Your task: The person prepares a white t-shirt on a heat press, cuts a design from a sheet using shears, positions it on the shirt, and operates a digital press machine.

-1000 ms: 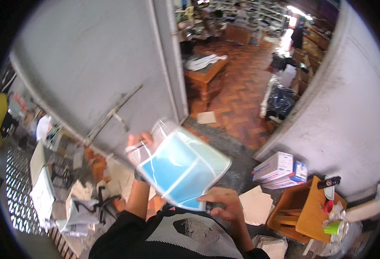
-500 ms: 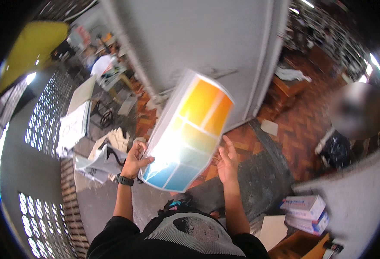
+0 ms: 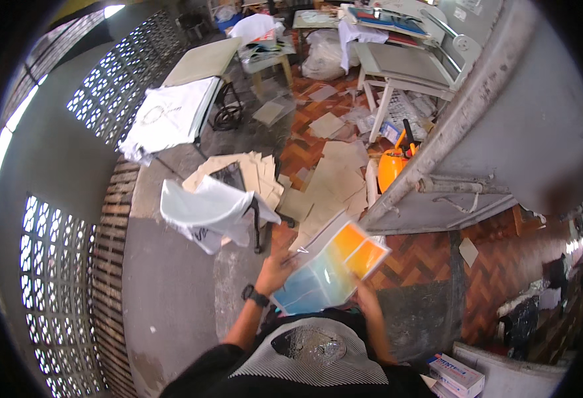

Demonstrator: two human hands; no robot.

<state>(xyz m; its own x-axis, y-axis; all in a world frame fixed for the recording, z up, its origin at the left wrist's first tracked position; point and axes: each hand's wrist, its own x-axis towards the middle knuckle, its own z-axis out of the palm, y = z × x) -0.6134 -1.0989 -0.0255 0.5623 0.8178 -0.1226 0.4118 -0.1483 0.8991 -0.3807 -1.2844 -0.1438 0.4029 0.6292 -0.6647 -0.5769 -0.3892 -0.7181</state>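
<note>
A glossy printed sheet, with blocks of colour running from orange to blue and a pale border, is held up in front of my body. My left hand, with a dark watch on its wrist, grips the sheet's left edge. At the sheet's lower right edge is my right hand, touching or very near it. Motion smears its fingers, so their grip is unclear.
On the left, a white printed shirt lies over a padded board, and a white cloth drapes a stand. Cardboard sheets litter the floor. A grey metal door stands at right. Boxes sit lower right.
My view has swung left, bringing the far worktables into sight. The sheet has come down closer to my body and tilted further right. My right hand has moved in against its edge.
</note>
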